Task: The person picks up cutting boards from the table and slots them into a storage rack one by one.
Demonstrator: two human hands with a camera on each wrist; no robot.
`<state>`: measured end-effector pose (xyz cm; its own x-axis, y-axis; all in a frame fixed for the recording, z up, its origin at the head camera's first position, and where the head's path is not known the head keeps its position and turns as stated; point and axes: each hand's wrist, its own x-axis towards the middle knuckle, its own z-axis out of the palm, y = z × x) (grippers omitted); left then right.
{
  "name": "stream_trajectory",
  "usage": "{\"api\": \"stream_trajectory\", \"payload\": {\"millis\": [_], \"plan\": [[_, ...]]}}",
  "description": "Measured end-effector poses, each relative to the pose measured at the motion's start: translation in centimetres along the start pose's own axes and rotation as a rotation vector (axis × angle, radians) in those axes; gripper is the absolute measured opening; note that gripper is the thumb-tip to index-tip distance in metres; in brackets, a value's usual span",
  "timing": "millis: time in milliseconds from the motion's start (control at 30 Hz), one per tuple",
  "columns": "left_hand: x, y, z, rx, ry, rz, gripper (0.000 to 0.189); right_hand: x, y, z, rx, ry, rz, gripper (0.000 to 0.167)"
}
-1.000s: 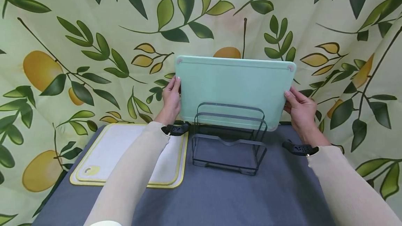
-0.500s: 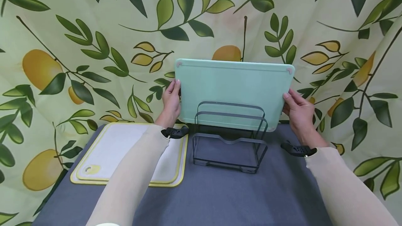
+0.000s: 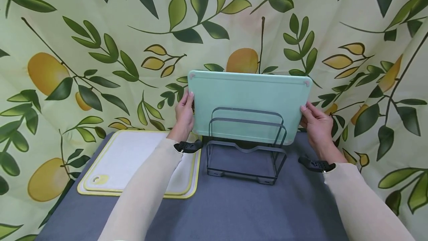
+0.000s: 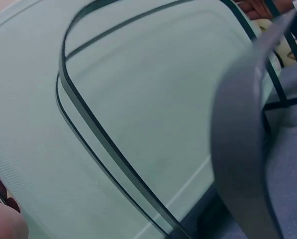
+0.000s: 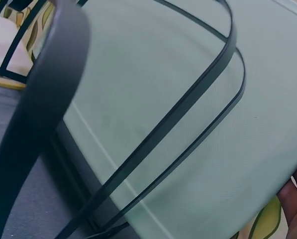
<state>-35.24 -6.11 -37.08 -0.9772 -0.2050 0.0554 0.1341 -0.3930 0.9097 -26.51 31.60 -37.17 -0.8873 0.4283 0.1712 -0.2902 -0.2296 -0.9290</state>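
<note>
A mint-green cutting board (image 3: 247, 94) stands on its long edge at the back of a dark metal rack (image 3: 246, 176), behind the rack's two tall wire loops. At its left edge my left hand (image 3: 184, 112) pinches the board, thumb in front. My right hand (image 3: 317, 124) grips the right edge the same way, a little lower. In the left wrist view the board (image 4: 153, 99) fills most of the picture behind the loops. The right wrist view has a few fingertips (image 5: 293, 199) at the board's edge. The board's lower edge is partly hidden by the rack.
Left of the rack, white cutting boards with yellow rims (image 3: 133, 159) lie stacked on the grey-blue tablecloth (image 3: 234, 211). A patterned curtain with leaves and fruit (image 3: 110, 18) hangs close behind the table. The rack's low front bar (image 3: 247, 148) stands nearer to me than the loops.
Both hands have lowered the mint-green cutting board behind the rack's loops. Its top edge now sits lower against the curtain. Rack and white boards have stayed in place.
</note>
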Motion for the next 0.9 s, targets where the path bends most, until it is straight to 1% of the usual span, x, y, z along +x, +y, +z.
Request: {"api": "stream_trajectory", "payload": {"millis": [167,267,400,467,600,800,900], "plan": [[-0.1,-0.9,-0.6,0.027,0.032,-0.016,0.045,-0.2,1.3,-0.2,-0.004,0.029,0.029,0.046],[-0.3,-1.4,-0.8,0.043,0.045,-0.024,0.046,-0.4,1.9,-0.4,0.019,0.044,0.038,0.044],[-0.5,-1.7,-0.9,0.039,0.024,-0.015,0.046,-0.6,2.3,-0.8,0.051,0.038,0.018,0.042],[-0.7,-1.7,-1.0,0.044,0.015,-0.01,0.046,-0.7,2.2,-1.0,0.054,0.021,0.001,0.041],[-0.9,-1.5,-1.2,0.051,0.009,-0.013,0.047,-0.9,2.2,-0.9,0.064,-0.001,-0.005,0.041],[-1.1,-1.3,-1.3,0.08,-0.003,-0.023,0.05,-1.3,2.4,-0.8,0.073,0.042,0.009,0.042],[-1.3,-1.4,-1.5,0.101,0.003,-0.018,0.048,-1.4,2.5,-0.8,0.065,0.057,0.031,0.043]]}}
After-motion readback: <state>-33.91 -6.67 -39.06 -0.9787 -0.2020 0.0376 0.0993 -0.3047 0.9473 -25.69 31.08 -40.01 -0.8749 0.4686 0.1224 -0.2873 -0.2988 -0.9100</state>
